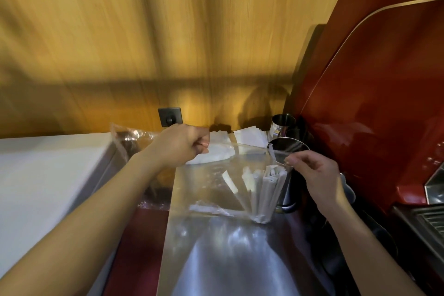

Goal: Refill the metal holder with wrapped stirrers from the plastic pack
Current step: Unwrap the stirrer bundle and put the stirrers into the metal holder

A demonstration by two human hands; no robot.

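Closest to the camera, the clear plastic pack [216, 199] is held up over the shiny metal counter [228, 259]. A bunch of wrapped stirrers [263, 194] has slid down into its right corner, and a few lie loose beside them in the pack.

The right hand [317, 175] pinches the pack's top edge, thumb and fingers pressed together on the plastic. The left hand [182, 144] is curled into a fist on the other top corner, fingers closed on the plastic.

It looks like the step is opening the pack or pulling its mouth wide. No stirrers are out yet. Next, one hand likely has to let go, reach in and grab the bunch, while the other keeps the floppy pack from falling.

Just behind the pack stands the metal holder [288, 149], a round steel cup. One wrapped stick seems to lean inside it, but blur makes that hard to tell. Another steel cup [281, 124] stands farther back. White paper packets [249, 137] lie near the wall.

A big red machine [372, 103] fills the right side. At the back is a wooden wall [168, 43] with a dark socket [169, 116].
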